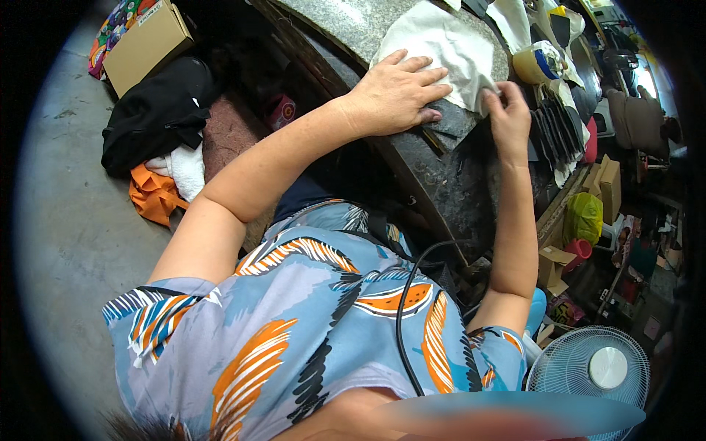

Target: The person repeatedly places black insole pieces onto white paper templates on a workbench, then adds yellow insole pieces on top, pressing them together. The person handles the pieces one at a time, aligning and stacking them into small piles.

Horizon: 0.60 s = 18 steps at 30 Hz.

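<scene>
A white, soft, cloth-like sheet (437, 44) lies wrinkled over a speckled grey slab (346, 22) on the workbench. My left hand (401, 92) rests on its near left edge, fingers spread and stretched out, with the thumb pointing toward the bench. At the sheet's right corner, my right hand (507, 121) has thumb and fingers pinched together on the edge. Just beyond the right hand stands a tub (533, 66) with a yellowish side and a blue rim. Below my left hand, a thin dark tool (434, 141) lies on the bench, partly hidden.
Stacked dark flat pieces (557, 136) sit right of my right hand. A cardboard box (151, 45), a black bag (158, 110) and an orange bag (153, 195) are at left. A fan (581, 360) stands at lower right. A black cable (401, 316) crosses my shirt.
</scene>
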Each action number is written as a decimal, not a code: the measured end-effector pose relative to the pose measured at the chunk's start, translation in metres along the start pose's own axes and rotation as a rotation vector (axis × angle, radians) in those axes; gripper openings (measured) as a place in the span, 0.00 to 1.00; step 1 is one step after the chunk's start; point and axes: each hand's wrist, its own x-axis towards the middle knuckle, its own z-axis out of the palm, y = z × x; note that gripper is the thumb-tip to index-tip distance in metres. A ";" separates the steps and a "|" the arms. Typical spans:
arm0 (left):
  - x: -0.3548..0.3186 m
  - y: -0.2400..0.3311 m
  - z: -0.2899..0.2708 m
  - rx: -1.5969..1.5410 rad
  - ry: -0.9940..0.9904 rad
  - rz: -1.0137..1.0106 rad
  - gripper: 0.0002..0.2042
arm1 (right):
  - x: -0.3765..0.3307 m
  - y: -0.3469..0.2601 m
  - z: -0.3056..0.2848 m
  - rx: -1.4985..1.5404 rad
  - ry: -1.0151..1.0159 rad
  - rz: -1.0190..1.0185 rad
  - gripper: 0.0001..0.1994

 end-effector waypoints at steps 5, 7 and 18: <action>-0.004 -0.005 0.008 -0.031 0.058 0.011 0.26 | 0.009 0.015 -0.015 0.318 0.061 0.133 0.11; -0.005 -0.007 0.008 -0.036 0.056 0.021 0.26 | 0.009 0.015 -0.021 0.118 0.066 0.163 0.15; -0.029 -0.053 -0.022 -0.330 0.750 -0.224 0.14 | -0.019 -0.075 0.006 -0.035 -0.168 -0.453 0.27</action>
